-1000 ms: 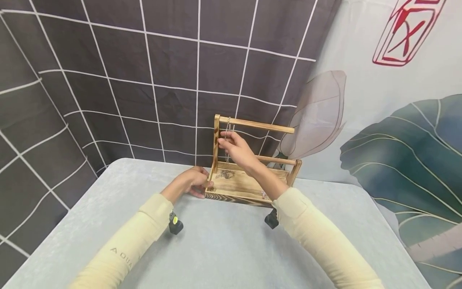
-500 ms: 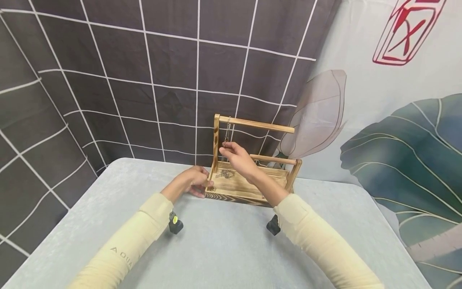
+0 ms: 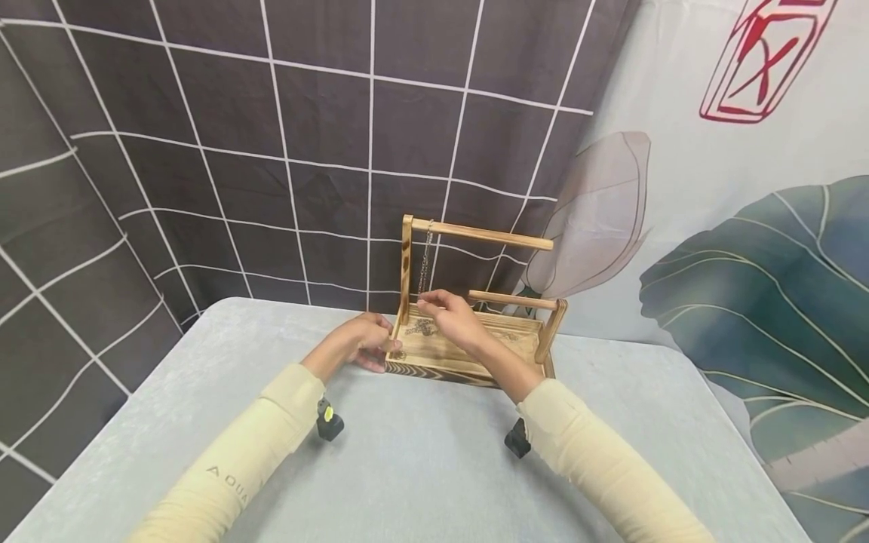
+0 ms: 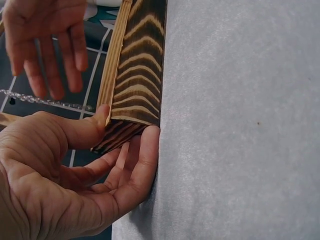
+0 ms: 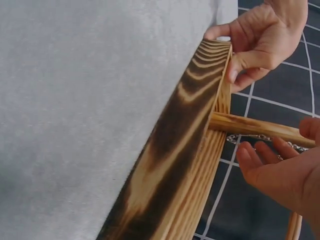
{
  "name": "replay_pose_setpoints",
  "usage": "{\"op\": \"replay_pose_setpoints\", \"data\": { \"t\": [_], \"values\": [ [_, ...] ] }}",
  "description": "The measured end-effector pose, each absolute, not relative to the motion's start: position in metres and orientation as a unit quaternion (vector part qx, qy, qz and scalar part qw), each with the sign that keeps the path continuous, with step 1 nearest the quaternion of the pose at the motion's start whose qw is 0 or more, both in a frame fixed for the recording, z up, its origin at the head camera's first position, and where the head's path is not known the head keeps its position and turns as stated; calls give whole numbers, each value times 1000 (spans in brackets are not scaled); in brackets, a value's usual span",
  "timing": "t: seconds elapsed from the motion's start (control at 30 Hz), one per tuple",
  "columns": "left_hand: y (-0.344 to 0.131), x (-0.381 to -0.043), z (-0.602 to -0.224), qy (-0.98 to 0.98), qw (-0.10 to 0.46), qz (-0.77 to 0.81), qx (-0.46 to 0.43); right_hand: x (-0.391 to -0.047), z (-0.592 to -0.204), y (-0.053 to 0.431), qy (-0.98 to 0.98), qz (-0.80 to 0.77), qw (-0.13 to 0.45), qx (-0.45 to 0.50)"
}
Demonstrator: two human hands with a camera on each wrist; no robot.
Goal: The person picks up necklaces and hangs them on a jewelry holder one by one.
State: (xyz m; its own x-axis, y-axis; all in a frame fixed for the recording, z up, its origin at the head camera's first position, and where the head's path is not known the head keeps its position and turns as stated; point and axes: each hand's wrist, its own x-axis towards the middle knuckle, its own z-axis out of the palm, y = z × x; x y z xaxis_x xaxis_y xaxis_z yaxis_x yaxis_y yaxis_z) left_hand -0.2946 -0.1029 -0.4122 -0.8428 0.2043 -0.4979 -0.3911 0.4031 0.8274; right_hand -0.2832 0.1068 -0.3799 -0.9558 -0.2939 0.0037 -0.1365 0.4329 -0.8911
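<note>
A wooden jewelry stand (image 3: 406, 264) with a shallow tray base stands on the table. My left hand (image 3: 364, 339) grips the tray's left end, thumb on the wall and fingers against the end, as the left wrist view shows. From the top bar (image 3: 498, 236) a silvery chain necklace (image 3: 425, 260) hangs near the left post. My right hand (image 3: 456, 320) is at the chain's lower part, its fingers loosely extended; in the right wrist view the chain (image 5: 255, 136) runs close by the fingers. Another tangled chain (image 3: 422, 327) lies in the tray.
A lower wooden bar (image 3: 516, 300) juts from the right post of the stand. The table (image 3: 421, 460) has a pale grey cover. Behind it hangs a dark grid curtain (image 3: 319, 196), with a leaf-printed cloth (image 3: 760, 302) at the right.
My right hand has moved down along the hanging chain, from near the top bar to just above the tray, and its fingers have loosened. The left hand stays on the tray's end.
</note>
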Motion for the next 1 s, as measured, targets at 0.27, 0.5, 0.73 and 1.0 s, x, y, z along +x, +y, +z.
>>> {"op": "replay_pose_setpoints", "data": {
  "t": [0.27,0.5,0.73,1.0],
  "values": [
    [-103,-296,-411,790,276,544,-60,-283,-393,113,874,-455,91,-143],
    [-103,-296,-412,788,275,547,-63,-325,-444,131,916,-333,57,-218],
    [-103,-297,-414,787,272,550,-64,-362,-495,145,948,-208,17,-239],
    [-104,-296,-414,788,273,548,-61,-360,-499,149,951,-136,-9,-278]
  ]
}}
